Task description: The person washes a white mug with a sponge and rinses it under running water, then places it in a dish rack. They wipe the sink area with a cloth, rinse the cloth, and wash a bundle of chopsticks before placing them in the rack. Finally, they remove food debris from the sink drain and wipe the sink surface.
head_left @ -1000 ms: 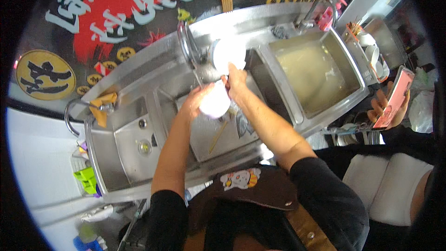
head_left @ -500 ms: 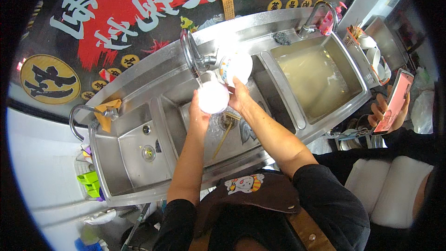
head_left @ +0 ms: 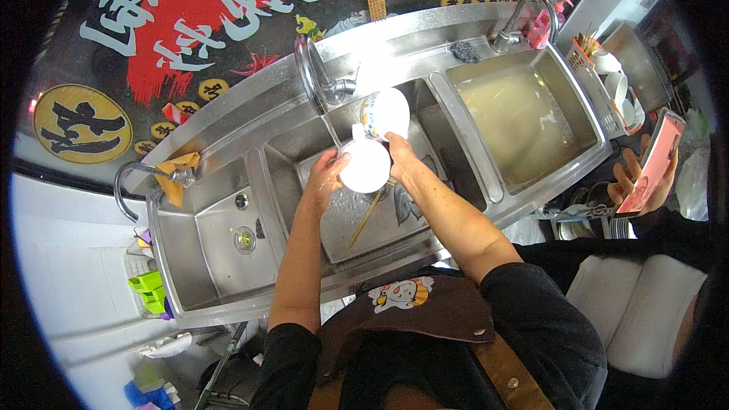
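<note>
Over the middle sink basin (head_left: pixel 304 159), my left hand (head_left: pixel 322 178) grips the rim of a round white bowl (head_left: pixel 366 167). Its fingers curl round the left edge. A thin water stream runs from the curved tap (head_left: pixel 307 80) down beside this bowl. My right hand (head_left: pixel 402 155) is closed at the lower edge of a second white bowl (head_left: pixel 389 110), which has a coloured pattern on its side. The two bowls overlap in view, and the right fingertips are partly hidden between them. Below them a pair of wooden chopsticks (head_left: pixel 365 220) lies in the basin, partly covered.
Cloudy water fills the right basin (head_left: pixel 516 121). The left basin (head_left: pixel 228 250) has a drain strainer. A dark scouring pad (head_left: pixel 464 52) and a pink pump bottle (head_left: pixel 541 29) stand on the back ledge. At right are a basket of dishes (head_left: pixel 600 99) and another person's hand holding a phone (head_left: pixel 651 167).
The white bowl in my left hand has moved slightly right and down, closer to my right hand. The patterned bowl stays nearly in place. The view has shifted a little.
</note>
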{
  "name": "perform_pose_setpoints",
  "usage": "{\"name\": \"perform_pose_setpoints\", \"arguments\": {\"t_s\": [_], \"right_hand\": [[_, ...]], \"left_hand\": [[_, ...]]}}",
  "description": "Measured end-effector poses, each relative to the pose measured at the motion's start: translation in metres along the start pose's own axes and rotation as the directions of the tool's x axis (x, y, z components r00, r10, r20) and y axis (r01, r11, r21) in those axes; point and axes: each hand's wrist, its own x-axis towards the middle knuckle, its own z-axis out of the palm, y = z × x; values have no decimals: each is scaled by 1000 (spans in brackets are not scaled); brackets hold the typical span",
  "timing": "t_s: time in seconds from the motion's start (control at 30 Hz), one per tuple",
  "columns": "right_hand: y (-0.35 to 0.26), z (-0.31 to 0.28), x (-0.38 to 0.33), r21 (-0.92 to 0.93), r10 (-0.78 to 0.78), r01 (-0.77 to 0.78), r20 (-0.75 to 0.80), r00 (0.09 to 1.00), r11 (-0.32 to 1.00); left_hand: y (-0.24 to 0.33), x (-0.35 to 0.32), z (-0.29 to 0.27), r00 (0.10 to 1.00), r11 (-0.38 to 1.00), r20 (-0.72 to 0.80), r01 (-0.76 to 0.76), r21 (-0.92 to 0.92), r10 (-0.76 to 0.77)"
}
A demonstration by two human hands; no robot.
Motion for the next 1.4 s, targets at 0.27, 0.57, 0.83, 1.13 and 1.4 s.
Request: {"name": "perform_pose_setpoints", "arguments": {"t_s": [0.27, 0.57, 0.83, 1.13, 1.4], "right_hand": [[-9, -28, 41, -416, -426, 382, -14, 904, 825], [-34, -26, -6, -735, -560, 659, 481, 674, 162], [-44, -9, -48, -368, 92, 105, 482, 872, 924], [-39, -1, -67, -219, 222, -99, 661, 717, 971], [-9, 31, -40, -387, 0, 159, 381, 925, 908]], "left_hand": [[-15, 5, 15, 999, 888, -28, 17, -459, -33], [-44, 25, -21, 959, 913, -280, -153, -377, 44], [-54, 21, -9, 955, 894, -296, -120, -431, -15], [-67, 13, 11, 866, 937, -495, -110, -332, -73], [-57, 6, 0, 831, 938, -556, -201, -282, 11]]}}
